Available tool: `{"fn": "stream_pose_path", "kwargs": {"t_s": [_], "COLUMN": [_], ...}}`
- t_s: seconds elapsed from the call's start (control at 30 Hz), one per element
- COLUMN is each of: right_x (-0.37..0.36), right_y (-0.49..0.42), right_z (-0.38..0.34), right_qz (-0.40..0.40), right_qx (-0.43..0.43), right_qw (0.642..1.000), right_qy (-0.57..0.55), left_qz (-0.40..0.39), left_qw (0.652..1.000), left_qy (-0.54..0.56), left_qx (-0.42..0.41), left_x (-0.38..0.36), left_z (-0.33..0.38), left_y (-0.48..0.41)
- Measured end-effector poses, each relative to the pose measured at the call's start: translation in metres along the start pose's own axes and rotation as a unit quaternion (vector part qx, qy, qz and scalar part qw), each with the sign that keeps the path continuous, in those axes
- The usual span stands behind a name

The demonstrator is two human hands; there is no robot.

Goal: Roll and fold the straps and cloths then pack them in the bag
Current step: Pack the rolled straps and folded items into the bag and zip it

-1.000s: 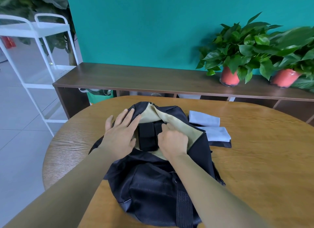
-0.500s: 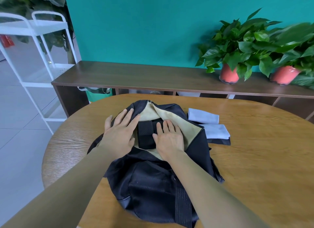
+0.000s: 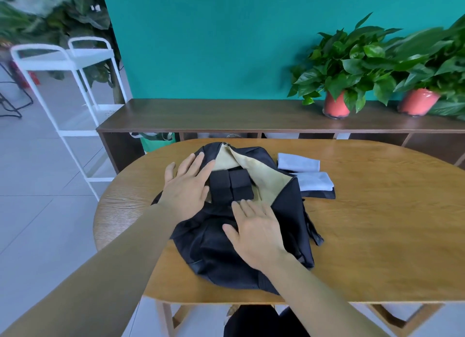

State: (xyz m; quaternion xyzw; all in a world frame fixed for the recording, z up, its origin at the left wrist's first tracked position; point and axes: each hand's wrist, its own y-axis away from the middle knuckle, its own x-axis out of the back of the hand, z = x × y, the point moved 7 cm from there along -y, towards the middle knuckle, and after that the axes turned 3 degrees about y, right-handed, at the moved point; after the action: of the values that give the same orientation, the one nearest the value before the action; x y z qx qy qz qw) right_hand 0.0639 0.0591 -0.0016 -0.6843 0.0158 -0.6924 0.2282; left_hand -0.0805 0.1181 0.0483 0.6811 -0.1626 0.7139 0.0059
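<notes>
A black bag (image 3: 289, 211) lies open on the wooden table (image 3: 377, 236), its beige lining (image 3: 264, 175) showing. Two rolled black straps (image 3: 230, 185) sit side by side inside the opening. My left hand (image 3: 186, 185) lies flat with straight fingers on the bag's left flap, beside the straps. Over the bag's front, just below the straps, my right hand (image 3: 254, 231) is spread open and holds nothing. Two folded light-blue cloths (image 3: 298, 162) (image 3: 314, 180) lie on the table right of the bag, the nearer one on a dark folded piece (image 3: 319, 194).
A dark wooden sideboard (image 3: 226, 115) runs behind the table, with two potted plants (image 3: 337, 105) (image 3: 417, 102) at its right end. A white metal rack (image 3: 63, 60) stands on the tiled floor to the left.
My right hand has drawn back out of the bag's opening toward me, uncovering the two rolled straps. My left hand stays on the left flap.
</notes>
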Motion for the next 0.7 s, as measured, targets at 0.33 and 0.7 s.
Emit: {"fn": "stream_pose_path", "kwargs": {"t_s": [0.33,0.7], "right_x": [-0.018,0.039], "right_y": [0.038,0.005], "right_z": [0.013,0.057], "right_qz": [-0.120,0.028], "right_qx": [0.079,0.059], "right_qw": [0.990,0.997], "right_qy": [-0.003,-0.038], "left_qz": [-0.079,-0.087], "left_qw": [0.996,0.994], "left_qy": [-0.045,-0.052], "left_qx": [0.010,-0.042], "left_x": [-0.008,-0.008], "left_z": [0.023,0.070], "left_y": [0.032,0.030]}}
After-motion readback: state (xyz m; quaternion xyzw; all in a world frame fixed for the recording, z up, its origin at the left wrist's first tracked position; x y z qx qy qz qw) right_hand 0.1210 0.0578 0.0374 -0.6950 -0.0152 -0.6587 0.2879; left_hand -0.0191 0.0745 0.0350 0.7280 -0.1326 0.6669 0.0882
